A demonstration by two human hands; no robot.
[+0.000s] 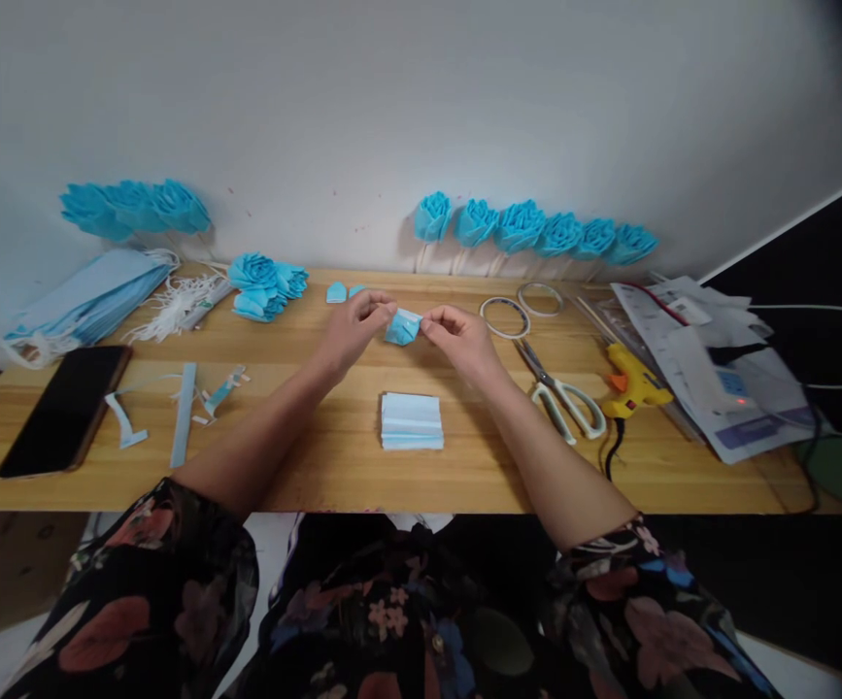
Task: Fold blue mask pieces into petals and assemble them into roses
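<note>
A small piece of blue mask fabric [403, 328] is stretched between my two hands above the middle of the table. My left hand [356, 328] pinches its left edge, and the fingers of my right hand [458, 335] grip the right edge. Nearer to me lies a neat stack of light blue fabric pieces [412, 421]. Just behind my left hand, a small rounded blue petal [336, 292] rests on the wood, with another one partly hidden by the hand.
Scissors [562, 393], tape rolls [506, 317] and a yellow glue gun [633, 382] lie to the right. Leftward are a phone [65, 410], fabric scraps [184, 416], face masks [92, 299] and white ear loops [182, 306]. Blue fabric roses [521, 227] on sticks line the wall.
</note>
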